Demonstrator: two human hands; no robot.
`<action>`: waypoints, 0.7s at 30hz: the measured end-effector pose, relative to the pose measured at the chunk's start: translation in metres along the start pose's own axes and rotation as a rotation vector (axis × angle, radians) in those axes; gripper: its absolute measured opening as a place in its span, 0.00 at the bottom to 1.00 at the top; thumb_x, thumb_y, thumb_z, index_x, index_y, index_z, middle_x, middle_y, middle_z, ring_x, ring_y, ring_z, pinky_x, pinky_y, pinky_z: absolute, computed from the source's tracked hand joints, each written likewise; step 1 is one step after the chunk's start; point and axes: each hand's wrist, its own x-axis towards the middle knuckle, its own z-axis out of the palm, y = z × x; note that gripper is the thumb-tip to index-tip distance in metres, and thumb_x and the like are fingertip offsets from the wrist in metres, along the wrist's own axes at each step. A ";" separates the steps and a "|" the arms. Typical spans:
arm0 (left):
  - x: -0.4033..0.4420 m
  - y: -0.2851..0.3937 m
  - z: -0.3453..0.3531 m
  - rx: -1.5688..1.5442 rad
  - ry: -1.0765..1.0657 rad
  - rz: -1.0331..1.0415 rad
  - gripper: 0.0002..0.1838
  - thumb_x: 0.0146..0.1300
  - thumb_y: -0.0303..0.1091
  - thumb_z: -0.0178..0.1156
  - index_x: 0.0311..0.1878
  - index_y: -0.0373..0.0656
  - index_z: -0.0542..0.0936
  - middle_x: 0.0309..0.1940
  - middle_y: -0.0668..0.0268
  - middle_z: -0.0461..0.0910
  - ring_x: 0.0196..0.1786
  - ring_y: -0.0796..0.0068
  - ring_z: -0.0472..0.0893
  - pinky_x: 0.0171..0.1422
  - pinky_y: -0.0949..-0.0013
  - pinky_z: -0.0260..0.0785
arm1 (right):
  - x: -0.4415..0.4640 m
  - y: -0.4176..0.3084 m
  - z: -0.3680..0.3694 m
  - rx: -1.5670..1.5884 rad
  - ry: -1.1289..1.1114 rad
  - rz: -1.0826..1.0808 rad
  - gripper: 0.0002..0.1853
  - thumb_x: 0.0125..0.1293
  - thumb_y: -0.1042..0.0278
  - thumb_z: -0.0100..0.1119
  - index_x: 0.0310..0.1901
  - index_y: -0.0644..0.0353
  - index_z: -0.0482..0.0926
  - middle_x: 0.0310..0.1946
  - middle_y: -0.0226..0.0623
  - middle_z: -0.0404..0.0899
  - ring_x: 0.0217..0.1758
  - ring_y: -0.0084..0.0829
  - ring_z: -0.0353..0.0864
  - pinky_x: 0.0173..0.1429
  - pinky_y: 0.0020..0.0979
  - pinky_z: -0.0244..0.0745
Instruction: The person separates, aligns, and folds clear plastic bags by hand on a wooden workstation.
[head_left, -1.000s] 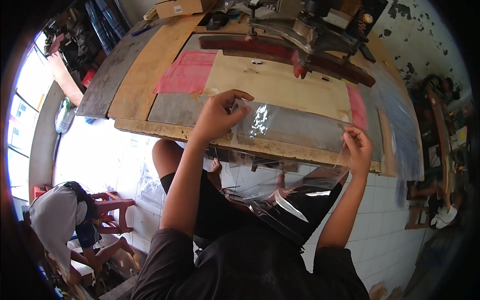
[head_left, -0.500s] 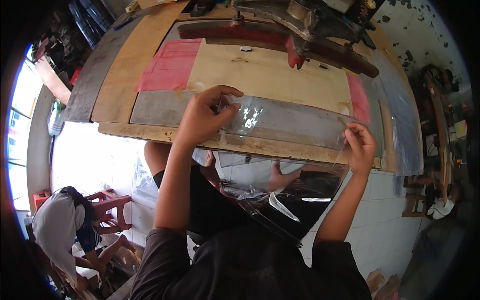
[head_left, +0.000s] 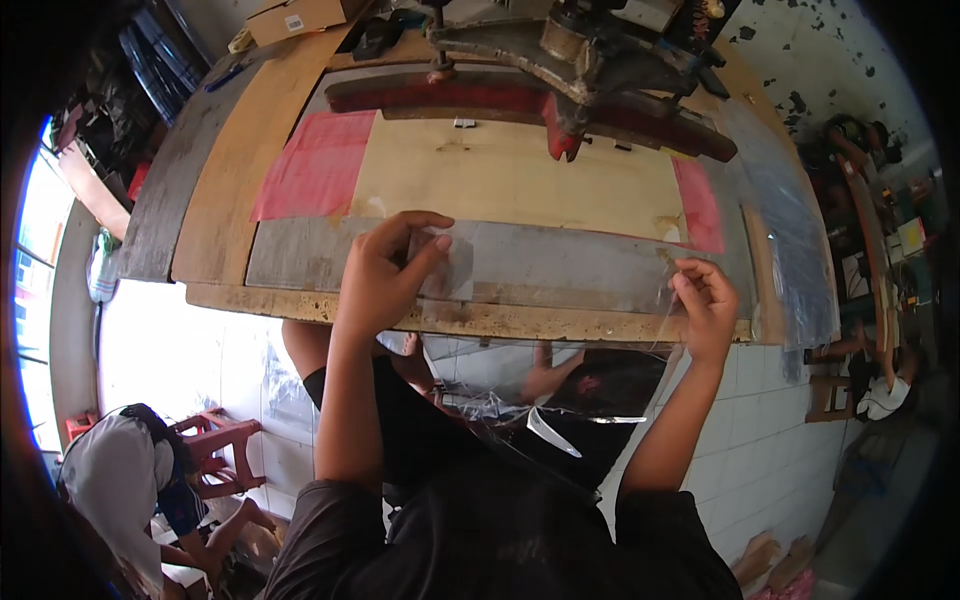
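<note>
A clear plastic sheet (head_left: 495,407) hangs from both hands, over the front edge of the workbench and down in front of my body. Its upper left part rises above the bench top near my left hand (head_left: 385,278), whose thumb and index finger pinch it. My right hand (head_left: 707,305) pinches the upper right corner of the sheet, with the other fingers curled. Beyond the hands lies a pale yellow board (head_left: 510,178), with a pink strip (head_left: 315,165) at its left end and another pink strip (head_left: 698,203) at its right. A grey metal plate (head_left: 570,262) lies nearer to me.
Over the board's far side hangs a heavy machine head with a red-edged bar (head_left: 450,97). Clear plastic sheets (head_left: 790,255) drape off the bench's right side. A cardboard box (head_left: 295,22) stands at the back. At lower left a person (head_left: 115,490) bends beside a red stool (head_left: 225,450).
The view has tilted, so the bench and machine sit lower and further left in it. Both hands keep their pinch on the sheet, and the glare on the plastic has shifted.
</note>
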 end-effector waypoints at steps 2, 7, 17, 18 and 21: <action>-0.001 0.007 -0.002 0.051 0.007 0.001 0.11 0.69 0.31 0.70 0.52 0.41 0.87 0.23 0.73 0.79 0.27 0.85 0.73 0.35 0.74 0.66 | 0.000 0.001 0.000 0.002 0.002 -0.008 0.10 0.71 0.76 0.67 0.51 0.66 0.85 0.37 0.31 0.85 0.37 0.18 0.81 0.43 0.24 0.75; -0.005 -0.001 -0.009 -0.097 -0.028 -0.093 0.13 0.68 0.29 0.70 0.55 0.41 0.86 0.25 0.77 0.76 0.28 0.89 0.69 0.34 0.78 0.60 | 0.000 0.001 0.000 0.056 0.020 0.014 0.09 0.72 0.76 0.66 0.51 0.66 0.85 0.36 0.32 0.85 0.37 0.18 0.80 0.44 0.23 0.74; -0.002 -0.010 -0.015 -0.170 -0.092 -0.016 0.17 0.69 0.26 0.71 0.59 0.39 0.83 0.27 0.76 0.77 0.28 0.90 0.68 0.33 0.78 0.59 | -0.002 0.002 -0.004 0.053 0.011 0.044 0.10 0.74 0.73 0.65 0.53 0.66 0.84 0.37 0.33 0.85 0.36 0.19 0.77 0.45 0.24 0.72; -0.003 -0.013 -0.016 -0.165 -0.096 -0.008 0.17 0.69 0.26 0.71 0.60 0.39 0.83 0.28 0.76 0.78 0.28 0.90 0.69 0.33 0.78 0.59 | -0.002 0.003 -0.004 0.050 0.012 0.037 0.10 0.73 0.73 0.65 0.53 0.66 0.84 0.37 0.33 0.85 0.36 0.19 0.77 0.45 0.24 0.72; -0.003 -0.009 -0.016 -0.172 -0.097 -0.002 0.18 0.69 0.26 0.71 0.61 0.40 0.83 0.29 0.75 0.80 0.29 0.90 0.71 0.33 0.79 0.60 | -0.002 0.003 -0.004 0.039 0.018 0.037 0.11 0.73 0.72 0.66 0.53 0.66 0.84 0.37 0.33 0.85 0.36 0.20 0.77 0.45 0.24 0.72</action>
